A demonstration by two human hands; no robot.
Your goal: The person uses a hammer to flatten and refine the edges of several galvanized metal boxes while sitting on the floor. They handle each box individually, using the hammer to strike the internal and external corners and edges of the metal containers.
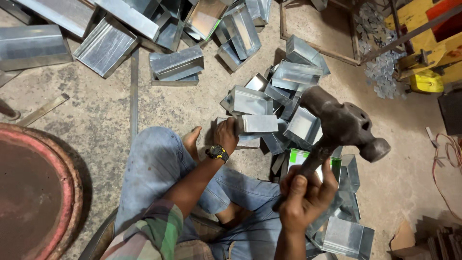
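My right hand grips the handle of a dark, worn ball-peen hammer, whose head is raised above a pile of small sheet-metal boxes. My left hand, with a black wristwatch, reaches forward and holds one shiny metal box at the near edge of that pile. I sit cross-legged in blue jeans on the concrete floor, one bare foot beside the left hand.
Larger folded metal trays lie across the top left. A round rusty red-rimmed disc sits at left. A flat metal strip lies on the floor. Yellow machinery and small metal scraps stand top right.
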